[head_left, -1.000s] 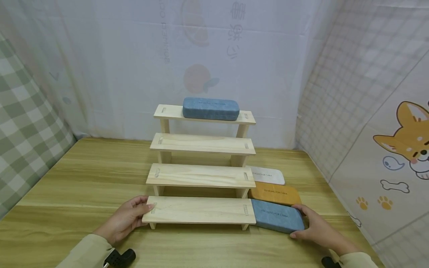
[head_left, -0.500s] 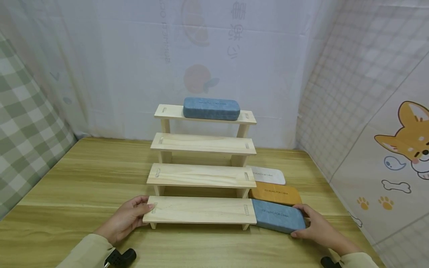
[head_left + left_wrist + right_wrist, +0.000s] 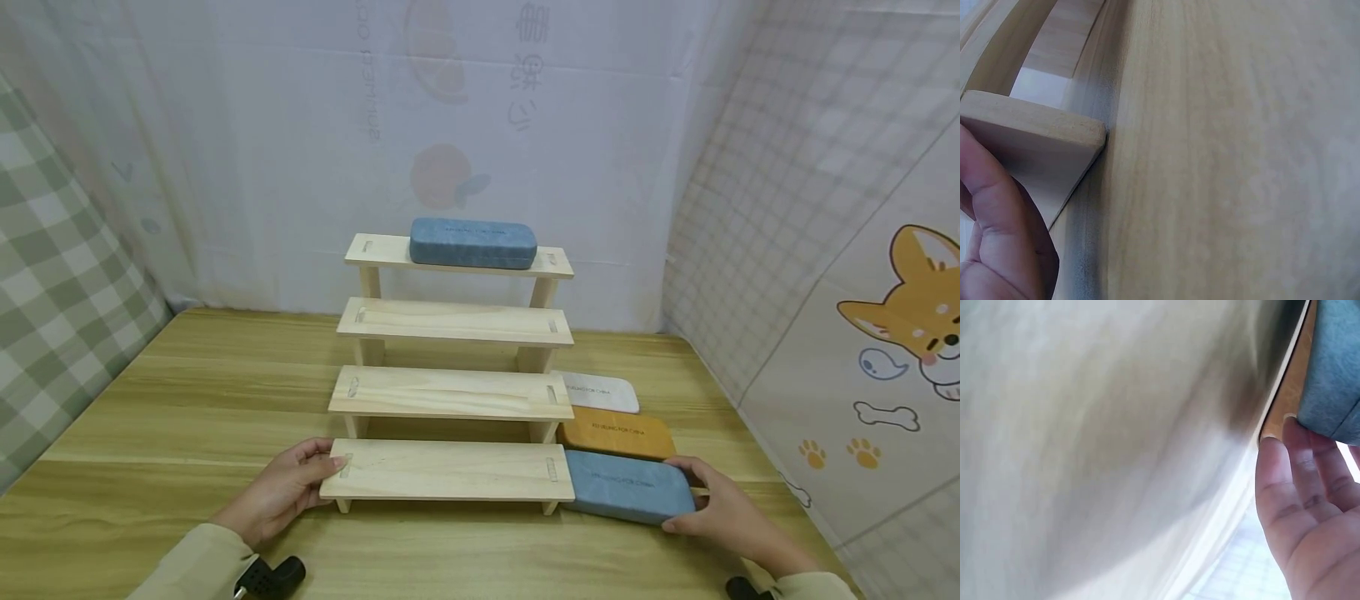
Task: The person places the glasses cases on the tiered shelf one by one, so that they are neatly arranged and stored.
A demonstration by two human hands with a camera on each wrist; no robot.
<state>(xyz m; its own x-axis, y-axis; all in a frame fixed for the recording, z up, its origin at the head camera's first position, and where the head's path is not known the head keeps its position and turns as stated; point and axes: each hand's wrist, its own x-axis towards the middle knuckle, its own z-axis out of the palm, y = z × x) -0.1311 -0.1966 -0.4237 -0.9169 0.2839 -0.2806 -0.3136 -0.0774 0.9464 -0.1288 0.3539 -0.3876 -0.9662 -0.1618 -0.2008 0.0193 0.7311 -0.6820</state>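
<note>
A stepped wooden display stand [image 3: 450, 471] stands on the table. My left hand [image 3: 281, 487] grips the left end of its lowest board, thumb on top and fingers at the end and beneath. Right of that board is a blue glasses case [image 3: 628, 485] with dark lettering on its lid. My right hand [image 3: 720, 508] holds the case's right end between thumb and fingers, with a small gap at the palm. In the right wrist view, fingertips [image 3: 1291, 425] touch the blue case [image 3: 1335, 375]. A second blue glasses case [image 3: 472, 243] lies on the top board.
Behind the held case lie an orange glasses case [image 3: 618, 432] and a white one [image 3: 600, 392], both partly behind the stand. A white curtain [image 3: 285, 167] hangs at the back. A printed cloth [image 3: 825, 333] bounds the right side, a green checked one [image 3: 60, 267] the left.
The held blue case has shifted slightly right, and its right end appears a little raised. My right hand has moved right with it. The left hand stays on the stand.
</note>
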